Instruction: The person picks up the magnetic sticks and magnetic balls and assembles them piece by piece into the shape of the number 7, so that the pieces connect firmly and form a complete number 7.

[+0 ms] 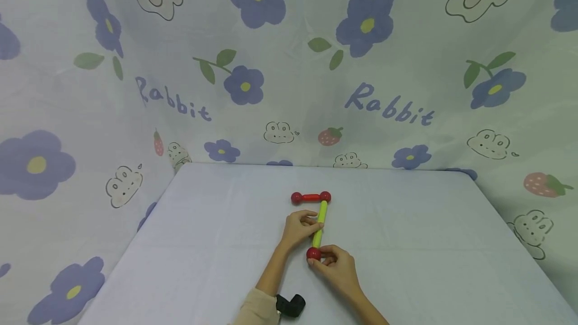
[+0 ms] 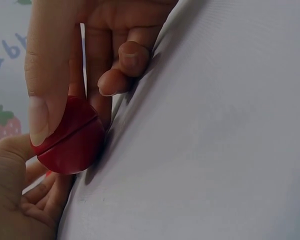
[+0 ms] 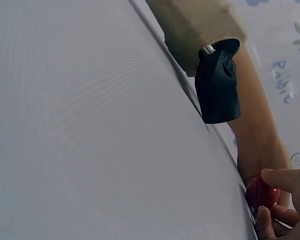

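A yellow-green rod point(image 1: 322, 212) lies along the white table, joined end to end with red balls. My left hand point(image 1: 298, 227) pinches this rod near its middle, thumb on the near side. At the rod's near end, my right hand point(image 1: 338, 269) holds a red ball point(image 1: 313, 253) between thumb and fingers. The left wrist view shows that ball point(image 2: 75, 145) close up, with a groove around it. Beyond the rod's far end sits another red ball point(image 1: 325, 196), from which a short red rod point(image 1: 311, 197) runs left to a third red ball point(image 1: 296, 198).
A white cloth covers the table point(image 1: 429, 245). Behind it hangs a curtain point(image 1: 298, 89) printed with flowers and rabbits. A black wrist camera point(image 1: 291, 306) sits at the left sleeve's cuff point(image 1: 259, 307), close to the tabletop.
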The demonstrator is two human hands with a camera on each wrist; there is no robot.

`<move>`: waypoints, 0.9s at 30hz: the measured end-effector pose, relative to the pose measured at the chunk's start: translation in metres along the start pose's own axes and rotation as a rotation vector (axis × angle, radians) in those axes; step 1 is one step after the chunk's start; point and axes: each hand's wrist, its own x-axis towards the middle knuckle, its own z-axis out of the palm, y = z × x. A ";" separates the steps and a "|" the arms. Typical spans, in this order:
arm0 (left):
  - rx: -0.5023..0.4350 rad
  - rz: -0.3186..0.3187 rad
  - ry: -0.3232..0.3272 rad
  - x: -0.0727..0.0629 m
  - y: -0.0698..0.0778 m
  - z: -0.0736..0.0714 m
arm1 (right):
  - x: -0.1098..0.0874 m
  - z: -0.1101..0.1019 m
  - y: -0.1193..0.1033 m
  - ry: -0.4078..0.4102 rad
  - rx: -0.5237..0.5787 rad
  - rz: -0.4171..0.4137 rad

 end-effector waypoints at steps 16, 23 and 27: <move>0.007 -0.019 0.007 -0.002 0.001 -0.001 | -0.001 0.003 -0.002 -0.008 0.023 -0.025; 0.021 -0.020 0.010 -0.001 0.002 0.000 | 0.000 0.005 -0.001 0.005 0.026 -0.022; 0.020 0.003 0.024 0.000 0.001 0.001 | 0.001 0.007 0.000 0.017 0.018 -0.033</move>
